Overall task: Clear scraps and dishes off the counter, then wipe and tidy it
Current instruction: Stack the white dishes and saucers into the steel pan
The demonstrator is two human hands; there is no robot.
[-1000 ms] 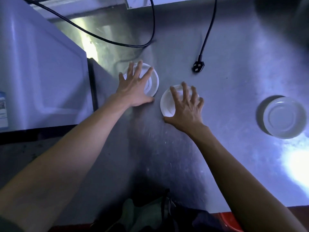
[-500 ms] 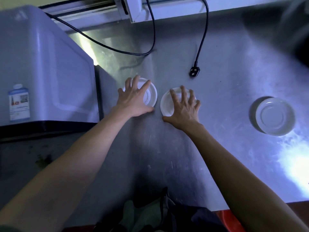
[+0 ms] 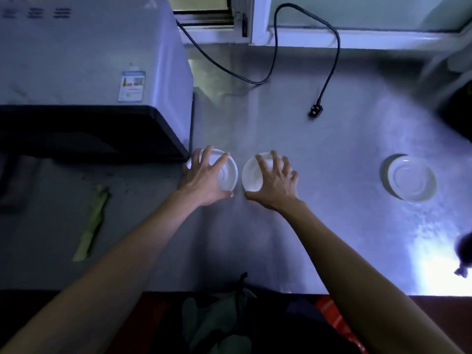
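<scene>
Head view | left hand (image 3: 204, 178) spread over left saucer (image 3: 228, 175), thumb at its rim; right hand (image 3: 274, 182) likewise on right saucer (image 3: 249, 175) | both saucers on table (image 3: 293, 238) | third saucer (image 3: 411, 178) and green scrap (image 3: 93, 222) remain | clearing barely begun, wiping not yet done

Both hands are drawn back toward the near edge of the counter (image 3: 293, 251), each sliding its white saucer along. The left hand (image 3: 207, 180) and its saucer (image 3: 228, 175) now sit beside the front corner of the microwave (image 3: 102, 72), no longer alongside its flank. The right hand (image 3: 274, 183) and its saucer (image 3: 251, 175) lie farther from the black plug (image 3: 316, 110) than a second ago. A green vegetable scrap (image 3: 93, 222) comes into view at the left.
</scene>
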